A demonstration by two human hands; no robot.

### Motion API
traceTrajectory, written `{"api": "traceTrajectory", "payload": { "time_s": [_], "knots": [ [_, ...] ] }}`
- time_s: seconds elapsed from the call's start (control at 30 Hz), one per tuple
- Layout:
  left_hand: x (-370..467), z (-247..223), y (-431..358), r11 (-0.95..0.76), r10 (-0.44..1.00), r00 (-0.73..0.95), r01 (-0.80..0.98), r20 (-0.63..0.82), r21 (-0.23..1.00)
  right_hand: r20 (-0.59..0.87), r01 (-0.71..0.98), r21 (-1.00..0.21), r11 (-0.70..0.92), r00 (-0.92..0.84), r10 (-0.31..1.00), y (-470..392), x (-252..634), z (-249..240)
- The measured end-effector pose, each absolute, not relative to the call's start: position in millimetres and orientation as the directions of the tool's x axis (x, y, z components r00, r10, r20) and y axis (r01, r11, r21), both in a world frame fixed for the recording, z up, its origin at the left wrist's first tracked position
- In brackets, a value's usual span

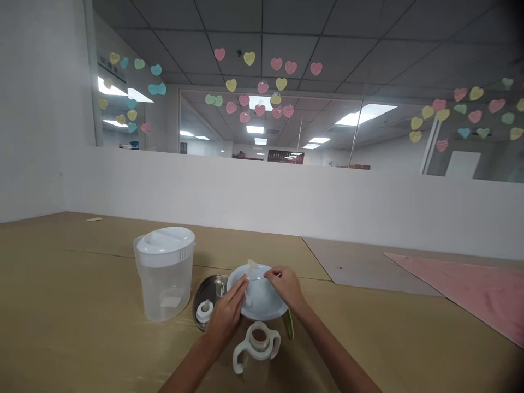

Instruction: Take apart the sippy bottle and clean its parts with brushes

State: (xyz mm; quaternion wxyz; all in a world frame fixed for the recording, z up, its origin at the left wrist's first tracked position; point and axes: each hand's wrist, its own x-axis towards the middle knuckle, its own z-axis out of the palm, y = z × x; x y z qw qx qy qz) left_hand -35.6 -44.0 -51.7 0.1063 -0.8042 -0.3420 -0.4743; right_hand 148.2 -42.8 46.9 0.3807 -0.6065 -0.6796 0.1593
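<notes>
1. Nearest the camera, a two-handled bottle (257, 355) stands upright toward the near edge of the tabletop (347, 338), its mouth uncovered. It sits between the forearms, probably so that either hand can reach it easily.
2. Just beyond it, a white bowl (262, 305) occupies the middle of the tabletop's near part. A green strip (290, 323) shows at its right side.
3. Over the bowl is a thin clear piece (256, 274), between the two sets of fingertips. Being held there, anything falling from it would likely land in the bowl.
4. The right hand (286, 285) has its grip closed at the piece's right end, thumb and forefinger pinching it; so slight a thing seems to call for fingertips.
5. The left hand (226, 315) lies at the other end, fingers straight and side by side. Its thumb is hidden and the piece is faint, so I cannot tell whether that grip pinches or merely steadies.
6. Toward the tabletop's left edge, a metal tray (199, 297) holds a white ring with a teat (204, 311) and a small clear cup (221, 286), presumably grouped to stop small parts straying.
7. Farther left stands a lidded tub (166, 281), outside the hands' working space.
</notes>
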Motion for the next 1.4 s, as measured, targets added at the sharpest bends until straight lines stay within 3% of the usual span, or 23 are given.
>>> {"api": "traceTrajectory", "payload": {
  "time_s": [0.1,0.3,0.43,0.6,0.73,0.87,0.97,1.03,1.1,1.27,1.4],
  "knots": [
    [-35,-52,-47,-0.767,0.435,0.294,0.617,0.851,0.178,0.315,0.674,-0.679,0.29,-0.09,0.945,-31,129,55],
    [-33,-52,-51,-0.739,0.483,0.088,0.575,0.871,0.351,0.238,0.731,-0.579,0.361,-0.272,0.932,-19,108,39],
    [-33,-48,-54,-0.726,0.541,0.07,0.542,0.838,0.424,0.171,0.837,-0.448,0.314,-0.265,0.949,-17,117,25],
    [-35,-51,-56,-0.707,0.559,0.103,0.578,0.823,0.408,0.037,0.903,-0.34,0.263,-0.266,0.963,-16,127,18],
    [-37,-56,-57,-0.732,0.54,0.182,0.583,0.822,0.352,0.006,0.883,-0.378,0.279,-0.299,0.954,-16,131,29],
    [-34,-58,-59,-0.751,0.515,0.187,0.569,0.837,0.335,0.127,0.823,-0.494,0.282,-0.253,0.959,-19,142,58],
    [-30,-58,-60,-0.751,0.519,0.146,0.548,0.842,0.368,0.229,0.701,-0.643,0.309,-0.209,0.951,-29,151,83],
    [-29,-56,-61,-0.735,0.557,0.119,0.531,0.822,0.421,0.296,0.439,-0.833,0.336,-0.16,0.942,-41,154,97],
    [-28,-54,-62,-0.712,0.604,0.094,0.51,0.792,0.482,0.306,0.201,-0.923,0.329,-0.139,0.942,-54,154,107],
    [-28,-54,-62,-0.678,0.658,0.051,0.473,0.751,0.563,0.301,-0.187,-0.946,0.264,-0.208,0.931,-73,147,116],
    [-30,-57,-63,-0.666,0.675,0.038,0.462,0.737,0.586,0.337,-0.242,-0.929,0.281,-0.232,0.913,-75,139,115]
  ]
}}
